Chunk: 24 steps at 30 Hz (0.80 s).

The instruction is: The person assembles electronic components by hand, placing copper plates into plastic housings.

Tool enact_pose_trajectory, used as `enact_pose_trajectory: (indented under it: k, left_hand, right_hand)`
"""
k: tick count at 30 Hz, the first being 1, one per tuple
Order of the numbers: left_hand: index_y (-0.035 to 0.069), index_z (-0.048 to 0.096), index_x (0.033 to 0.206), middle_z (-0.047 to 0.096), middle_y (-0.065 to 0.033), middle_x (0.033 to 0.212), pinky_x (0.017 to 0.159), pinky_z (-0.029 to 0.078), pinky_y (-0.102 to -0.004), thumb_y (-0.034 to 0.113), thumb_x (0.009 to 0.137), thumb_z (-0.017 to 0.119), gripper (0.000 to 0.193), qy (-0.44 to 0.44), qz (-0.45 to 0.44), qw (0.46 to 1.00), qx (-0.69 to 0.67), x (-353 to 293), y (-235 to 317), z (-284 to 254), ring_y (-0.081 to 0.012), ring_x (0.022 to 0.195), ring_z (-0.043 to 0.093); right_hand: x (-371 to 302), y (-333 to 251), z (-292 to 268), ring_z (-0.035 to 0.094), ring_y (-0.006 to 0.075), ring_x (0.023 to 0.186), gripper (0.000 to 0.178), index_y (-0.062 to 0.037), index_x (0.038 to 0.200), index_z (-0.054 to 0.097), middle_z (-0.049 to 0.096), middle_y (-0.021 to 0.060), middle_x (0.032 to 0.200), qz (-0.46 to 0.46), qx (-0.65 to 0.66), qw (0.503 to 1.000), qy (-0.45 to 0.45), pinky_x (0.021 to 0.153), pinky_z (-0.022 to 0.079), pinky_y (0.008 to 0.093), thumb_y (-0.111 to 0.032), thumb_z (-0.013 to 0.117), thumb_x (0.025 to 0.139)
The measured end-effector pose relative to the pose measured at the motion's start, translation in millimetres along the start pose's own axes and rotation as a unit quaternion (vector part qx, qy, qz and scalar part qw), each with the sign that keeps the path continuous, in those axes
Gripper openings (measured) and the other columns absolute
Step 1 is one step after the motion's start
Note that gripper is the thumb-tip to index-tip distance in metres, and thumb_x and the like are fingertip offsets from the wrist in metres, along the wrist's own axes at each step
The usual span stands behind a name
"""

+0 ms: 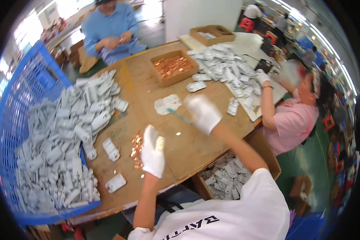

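Note:
My left hand [153, 155], in a white glove, is closed beside a small pile of copper-coloured pieces [137, 148]. A pale cream patch shows at its thumb side; whether that is a held part or a finger cover I cannot make out. My right hand [205, 115], gloved too and smeared by motion, grips a thin green stick-like tool [181, 116]. The tool's tip is over a crumpled whitish sheet [162, 106] on the brown table. Near my left hand lie two white plastic casings, one [111, 149] farther away and one [116, 183] closer to the table edge.
A blue crate [12, 160] heaped with white casings [84, 104] stands left. A carton of copper pieces [173, 67] and more casings [224, 66] lie at the back. Another carton [202, 186] of casings sits by my right arm. Co-workers sit across and at right.

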<state>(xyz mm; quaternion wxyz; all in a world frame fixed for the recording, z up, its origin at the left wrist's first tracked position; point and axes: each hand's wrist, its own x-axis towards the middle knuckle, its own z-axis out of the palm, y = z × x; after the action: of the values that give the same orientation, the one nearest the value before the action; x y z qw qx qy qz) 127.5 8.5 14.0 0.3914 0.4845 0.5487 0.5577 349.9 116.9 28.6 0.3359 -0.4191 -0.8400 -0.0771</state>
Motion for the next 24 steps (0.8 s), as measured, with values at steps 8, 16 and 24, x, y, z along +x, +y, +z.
enact_pose_trajectory:
  k: [8,16,24]
  left_hand:
    - [0.011,0.064,0.113,0.058,-0.0108,0.126,0.092,0.049,-0.0397,-0.008,0.078,0.053,0.041,-0.006,0.156,0.826,0.542,37.9,-9.1,-142.7,-0.0304,0.114,0.056]
    - [0.023,0.061,0.116,0.051,-0.0066,0.129,0.086,0.053,-0.0397,0.003,0.084,0.054,0.039,-0.118,0.065,0.783,0.607,64.7,-32.1,-165.1,-0.0266,0.111,0.056]
    - [0.016,0.07,0.095,0.058,-0.0145,0.103,0.082,0.053,-0.0406,0.013,0.083,0.063,0.015,-0.056,-0.006,0.747,0.662,80.4,-29.9,-174.6,-0.0307,0.1,0.059]
  right_hand:
    - [71.7,231.2,25.2,0.057,0.0387,0.11,0.042,-0.0018,0.119,0.056,0.057,0.0205,0.122,0.259,-0.314,0.912,-0.047,0.093,0.048,0.0448,-0.021,0.062,0.081]
    - [28.8,-85.2,85.9,0.06,0.031,0.094,0.019,-0.0108,0.099,0.061,0.061,0.0092,0.099,0.026,0.216,0.95,-0.225,0.081,0.051,0.0399,-0.01,0.064,0.08]
    - [10.2,-112.8,113.4,0.06,0.0296,0.09,0.017,-0.0118,0.095,0.064,0.06,0.0077,0.094,0.0,0.199,0.966,-0.166,0.077,0.051,0.0396,-0.006,0.063,0.079]
